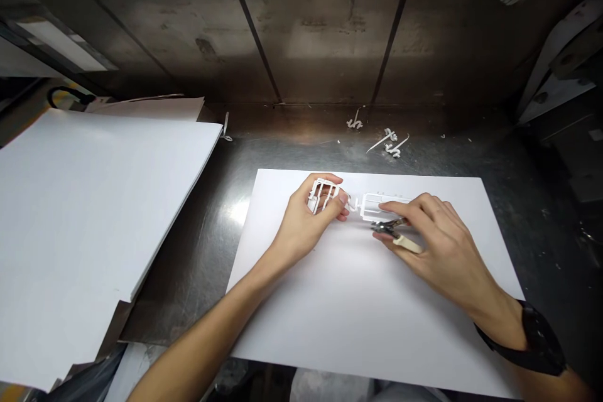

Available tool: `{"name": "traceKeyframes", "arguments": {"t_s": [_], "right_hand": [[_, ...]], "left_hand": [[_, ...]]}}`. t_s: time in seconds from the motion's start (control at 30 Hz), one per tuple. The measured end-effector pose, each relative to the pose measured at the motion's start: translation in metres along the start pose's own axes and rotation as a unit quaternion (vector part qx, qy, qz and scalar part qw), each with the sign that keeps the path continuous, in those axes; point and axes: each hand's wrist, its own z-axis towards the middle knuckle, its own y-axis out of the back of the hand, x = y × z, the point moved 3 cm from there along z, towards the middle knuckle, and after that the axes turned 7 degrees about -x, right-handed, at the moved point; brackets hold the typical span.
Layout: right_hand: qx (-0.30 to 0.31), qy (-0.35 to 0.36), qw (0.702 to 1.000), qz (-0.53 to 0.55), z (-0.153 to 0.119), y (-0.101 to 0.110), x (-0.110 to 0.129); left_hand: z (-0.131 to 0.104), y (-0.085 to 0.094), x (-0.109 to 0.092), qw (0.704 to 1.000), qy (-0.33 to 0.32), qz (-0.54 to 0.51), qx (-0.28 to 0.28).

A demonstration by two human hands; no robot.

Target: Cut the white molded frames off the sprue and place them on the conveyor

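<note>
My left hand [311, 213] is closed on a small white plastic frame [316, 190] with thin bars, pinched between thumb and fingers. In my right hand [431, 232] is a pair of nippers [407, 243] with pale handles and metal jaws, pointing left. A second white plastic frame [372, 206] lies just beyond the nippers, linked to or very near the first by a thin white piece; I cannot tell which. My right index fingertip reaches over this second frame, and the hand partly hides its right end. Both hands are above a white sheet [353, 314].
Several white plastic offcuts [393, 144] lie on the metal bench [292, 138] behind the sheet. A stack of white sheets [103, 201] stands at the left. A stained metal wall [320, 31] closes off the back.
</note>
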Motion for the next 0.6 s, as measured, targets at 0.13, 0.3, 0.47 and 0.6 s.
{"name": "traceKeyframes", "arguments": {"t_s": [0.13,0.3,0.47,0.6], "right_hand": [[0.038,0.075,0.994,-0.07,-0.002,-0.007,0.0],[0.012,-0.017,0.999,0.044,-0.002,-0.002,0.0],[-0.009,-0.332,0.904,0.268,-0.006,0.002,-0.014],[0.037,-0.415,0.83,0.371,-0.01,-0.004,-0.015]], "left_hand": [[-0.001,-0.002,0.001,0.994,0.082,-0.048,0.052],[-0.005,-0.004,0.003,0.974,0.144,-0.146,0.099],[-0.01,-0.006,0.003,0.97,0.153,-0.172,0.082],[-0.017,-0.014,0.0,0.984,0.086,-0.089,0.125]]}}
